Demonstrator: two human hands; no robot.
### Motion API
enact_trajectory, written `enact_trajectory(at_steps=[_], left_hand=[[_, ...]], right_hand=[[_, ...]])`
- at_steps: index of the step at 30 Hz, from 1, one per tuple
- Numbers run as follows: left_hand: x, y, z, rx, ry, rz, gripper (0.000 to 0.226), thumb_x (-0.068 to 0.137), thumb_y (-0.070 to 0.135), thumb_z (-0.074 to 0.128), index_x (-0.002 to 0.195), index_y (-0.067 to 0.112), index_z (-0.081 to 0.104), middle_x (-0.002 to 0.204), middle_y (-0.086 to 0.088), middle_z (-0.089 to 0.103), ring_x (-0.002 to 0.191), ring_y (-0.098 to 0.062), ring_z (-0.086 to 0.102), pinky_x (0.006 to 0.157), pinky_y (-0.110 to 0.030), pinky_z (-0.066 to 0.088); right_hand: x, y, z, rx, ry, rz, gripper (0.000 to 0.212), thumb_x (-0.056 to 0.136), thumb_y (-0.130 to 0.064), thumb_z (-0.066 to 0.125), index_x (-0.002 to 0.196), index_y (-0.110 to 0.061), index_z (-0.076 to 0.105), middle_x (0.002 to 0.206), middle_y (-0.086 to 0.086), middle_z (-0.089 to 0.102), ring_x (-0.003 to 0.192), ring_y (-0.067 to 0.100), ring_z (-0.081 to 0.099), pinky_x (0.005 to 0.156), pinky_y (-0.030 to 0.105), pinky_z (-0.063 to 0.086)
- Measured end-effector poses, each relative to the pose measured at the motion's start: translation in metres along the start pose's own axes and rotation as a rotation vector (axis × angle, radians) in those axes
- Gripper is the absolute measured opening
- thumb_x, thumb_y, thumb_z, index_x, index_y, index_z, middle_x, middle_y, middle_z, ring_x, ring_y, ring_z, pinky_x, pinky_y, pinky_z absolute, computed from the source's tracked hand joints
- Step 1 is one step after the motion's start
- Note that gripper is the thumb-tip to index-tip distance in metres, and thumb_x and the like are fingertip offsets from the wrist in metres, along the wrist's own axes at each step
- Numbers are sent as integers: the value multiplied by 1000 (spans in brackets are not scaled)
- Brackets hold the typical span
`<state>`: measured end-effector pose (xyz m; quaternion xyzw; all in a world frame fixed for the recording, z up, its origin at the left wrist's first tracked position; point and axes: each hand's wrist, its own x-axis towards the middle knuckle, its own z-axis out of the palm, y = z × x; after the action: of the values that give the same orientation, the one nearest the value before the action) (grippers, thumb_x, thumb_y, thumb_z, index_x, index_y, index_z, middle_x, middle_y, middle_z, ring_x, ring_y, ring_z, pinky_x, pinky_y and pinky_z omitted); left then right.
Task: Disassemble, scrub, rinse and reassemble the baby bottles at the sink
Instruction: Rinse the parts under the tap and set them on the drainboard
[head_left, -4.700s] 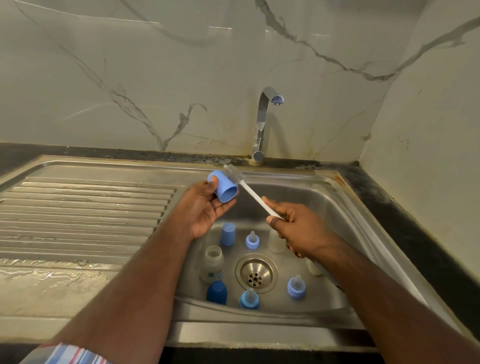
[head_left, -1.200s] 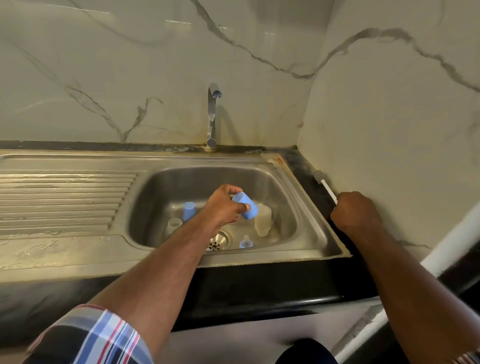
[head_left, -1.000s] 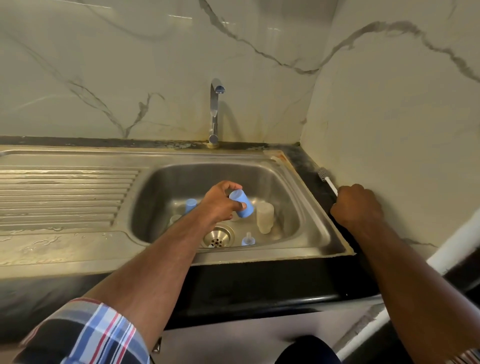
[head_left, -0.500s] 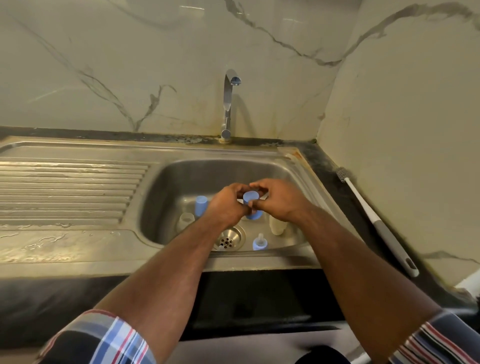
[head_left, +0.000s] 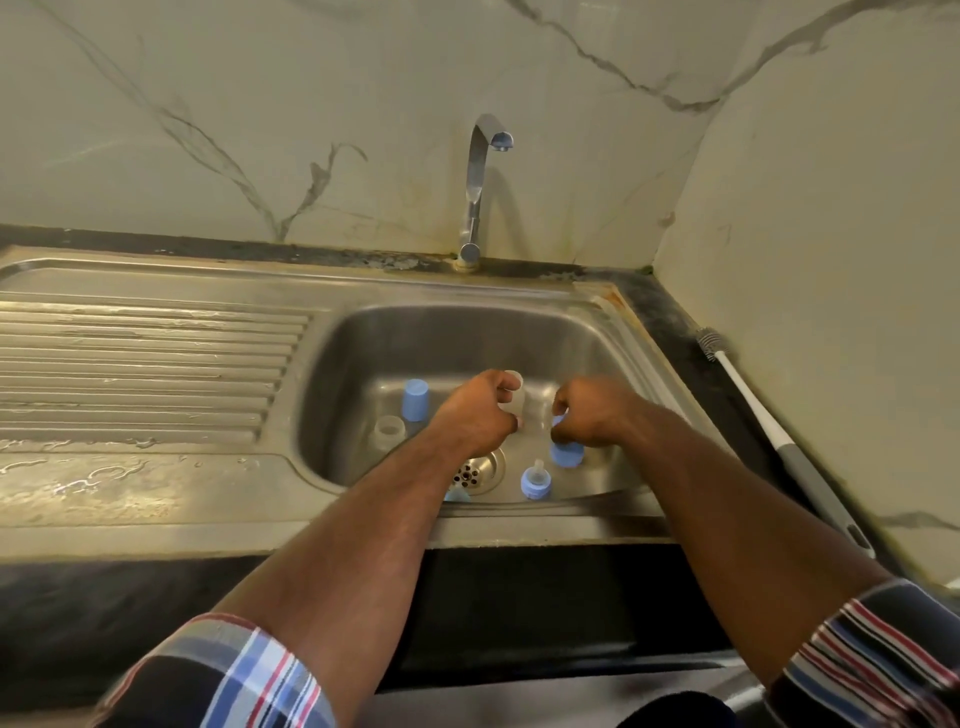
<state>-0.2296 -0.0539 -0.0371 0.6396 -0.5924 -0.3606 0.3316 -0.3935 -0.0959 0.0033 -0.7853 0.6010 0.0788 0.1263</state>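
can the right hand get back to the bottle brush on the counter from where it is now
Probably yes. The bottle brush lies in the open on the dark counter by the right wall, nothing on it. The right hand is over the sink by a blue cap.

Walls: pale marble (head_left: 260, 104) with grey veins, meeting in a corner at upper right.
Counter: black (head_left: 670, 317), stained along the wall.
Drainboard: ribbed steel (head_left: 145, 364), wet, left of frame.

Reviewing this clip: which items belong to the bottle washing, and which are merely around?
Job: clear bottle gripped by left hand; right hand on blue cap; nipple ring; brush; sink.

Just there: faucet; draining board; marble wall.
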Motion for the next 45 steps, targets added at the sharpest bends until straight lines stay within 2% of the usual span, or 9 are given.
enact_trajectory(at_steps=[5, 10, 15, 23, 28, 31, 37, 41, 45], left_hand=[[-4, -4, -12, -102, 38, -64, 40, 89, 5, 72, 127, 15, 62, 112, -1, 65, 93, -13, 62, 75, -25, 53], [6, -7, -32, -96, 64, -111, 32, 89, 7, 72, 119, 14, 65, 104, -2, 71, 91, -16, 66, 69, -24, 50], [24, -24, -68, -51, 143, -175, 30, 88, 6, 72, 117, 12, 68, 103, -6, 74, 100, -22, 69, 94, -38, 55], [55, -33, -87, 10, 158, -146, 31, 87, 12, 76, 116, 15, 67, 99, -1, 72, 99, -18, 68, 99, -36, 52], [80, -18, -93, 83, 193, -97, 38, 90, 19, 74, 127, 17, 63, 105, 3, 69, 105, -18, 65, 91, -26, 46], [95, 0, -92, 248, 208, -12, 54, 93, 22, 70, 144, 18, 52, 136, -3, 62, 122, -23, 60, 93, -26, 44], [138, 35, -92, 409, 166, 144, 76, 89, 16, 69, 156, 28, 36, 160, -9, 36, 142, -32, 42, 116, -42, 39], [157, 51, -94, 406, 136, 99, 80, 91, 21, 71, 157, 40, 30, 170, -1, 9, 152, -36, 23, 122, -49, 29], [169, 57, -96, 441, 115, 100, 76, 92, 21, 69, 158, 25, 31, 169, -2, 19, 151, -29, 29, 122, -46, 29]], right_hand=[[8, -1, 4, -140, -142, 54, 42, 74, -15, 81, 114, -11, 70, 109, 9, 70, 94, 24, 69, 86, 37, 59], [21, -4, 10, -232, -253, 69, 20, 77, -13, 79, 95, -8, 72, 80, 8, 70, 62, 19, 67, 71, 33, 60], [29, -9, 14, -293, -321, 97, 30, 79, -12, 79, 106, -6, 70, 81, 7, 62, 64, 17, 62, 80, 34, 61], [34, -7, 19, -388, -421, 112, 29, 84, -15, 78, 110, -6, 69, 92, 6, 69, 75, 17, 67, 68, 28, 55], [36, -14, 4, -397, -371, 63, 38, 84, -18, 79, 117, -6, 64, 105, 9, 67, 92, 22, 69, 82, 32, 56], [53, -22, -14, -49, -262, 56, 20, 88, -23, 74, 101, -9, 70, 84, 8, 70, 71, 20, 73, 73, 36, 63], [101, -42, -28, 576, 183, 76, 16, 90, -22, 70, 102, -11, 69, 91, 12, 72, 83, 27, 73, 82, 45, 61], [115, -41, -20, 311, 174, 76, 37, 92, -28, 69, 125, -14, 61, 119, 7, 63, 111, 24, 62, 94, 34, 51], [119, -39, -5, 195, 60, 59, 55, 86, -32, 76, 135, -17, 56, 127, 7, 61, 116, 23, 58, 97, 35, 47]])
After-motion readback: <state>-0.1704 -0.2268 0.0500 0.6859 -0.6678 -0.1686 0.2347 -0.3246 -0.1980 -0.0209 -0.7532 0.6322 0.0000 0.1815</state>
